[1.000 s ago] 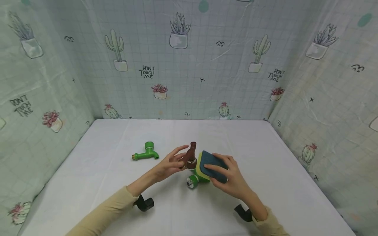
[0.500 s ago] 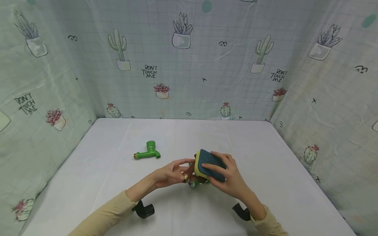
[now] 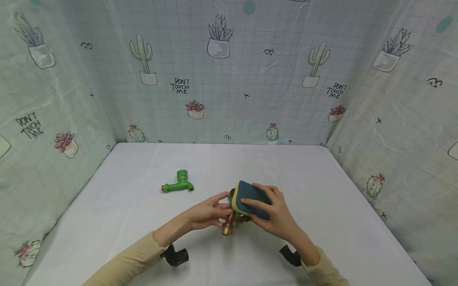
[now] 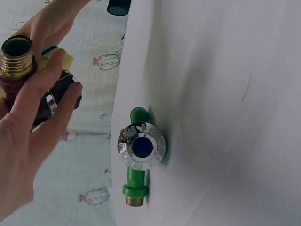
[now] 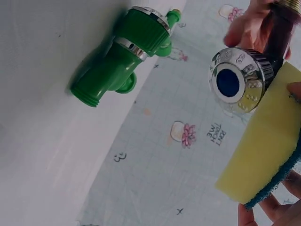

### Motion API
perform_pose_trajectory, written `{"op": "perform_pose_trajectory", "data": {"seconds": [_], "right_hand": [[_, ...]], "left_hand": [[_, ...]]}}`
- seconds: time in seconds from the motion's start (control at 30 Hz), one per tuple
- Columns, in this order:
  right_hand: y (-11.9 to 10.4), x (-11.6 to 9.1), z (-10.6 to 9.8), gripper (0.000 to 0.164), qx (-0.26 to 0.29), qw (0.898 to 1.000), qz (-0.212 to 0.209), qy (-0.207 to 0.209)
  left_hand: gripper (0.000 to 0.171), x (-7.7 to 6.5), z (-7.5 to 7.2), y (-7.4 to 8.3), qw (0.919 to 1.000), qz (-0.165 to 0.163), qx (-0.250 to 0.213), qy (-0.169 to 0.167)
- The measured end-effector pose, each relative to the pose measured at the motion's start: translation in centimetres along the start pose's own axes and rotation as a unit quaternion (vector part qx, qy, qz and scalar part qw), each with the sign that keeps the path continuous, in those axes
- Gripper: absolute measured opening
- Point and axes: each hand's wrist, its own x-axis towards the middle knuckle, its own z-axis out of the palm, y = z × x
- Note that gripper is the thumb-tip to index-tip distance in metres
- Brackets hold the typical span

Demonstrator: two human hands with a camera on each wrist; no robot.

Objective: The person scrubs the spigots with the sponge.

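My left hand [image 3: 209,212] grips a dark red tap [image 3: 229,221], its brass threaded end pointing down toward me in the head view. That tap's silver knob with a blue cap [image 5: 241,81] shows in the right wrist view. My right hand [image 3: 280,212] holds a sponge [image 3: 253,200], yellow with a blue scouring side. In the right wrist view the sponge's yellow face lies against the tap. Another tap, green [image 5: 124,59], is on the table beneath, mostly covered by my hands in the head view.
A second green tap [image 3: 179,184] lies on the white table [image 3: 143,167], left of and beyond my left hand. Its silver knob [image 4: 141,146] faces up in the left wrist view. Cactus-printed cloth [image 3: 229,87] encloses the table's back and sides. Black wrist mounts [image 3: 177,256] hang below the forearms.
The dark red tap has turned over in my left hand: its brass end has swung down toward me. The sponge has come left against it.
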Motion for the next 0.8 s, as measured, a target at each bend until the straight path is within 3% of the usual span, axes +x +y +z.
{"op": "perform_pose_trajectory", "data": {"seconds": [0.23, 0.47, 0.8], "right_hand": [[-0.2, 0.3, 0.4, 0.048, -0.023, 1.0, -0.01, 0.001], [-0.1, 0.1, 0.2, 0.029, -0.038, 0.999, -0.027, -0.011], [0.6, -1.3, -0.2, 0.031, -0.052, 0.998, -0.023, -0.021]], "left_hand": [[0.064, 0.0, 0.7, -0.2, 0.9959, -0.002, 0.04, 0.082], [0.061, -0.2, 0.7, -0.1, 0.9944, 0.027, 0.031, 0.097], [0.06, -0.7, 0.3, -0.3, 0.992, 0.034, 0.001, 0.121]]}}
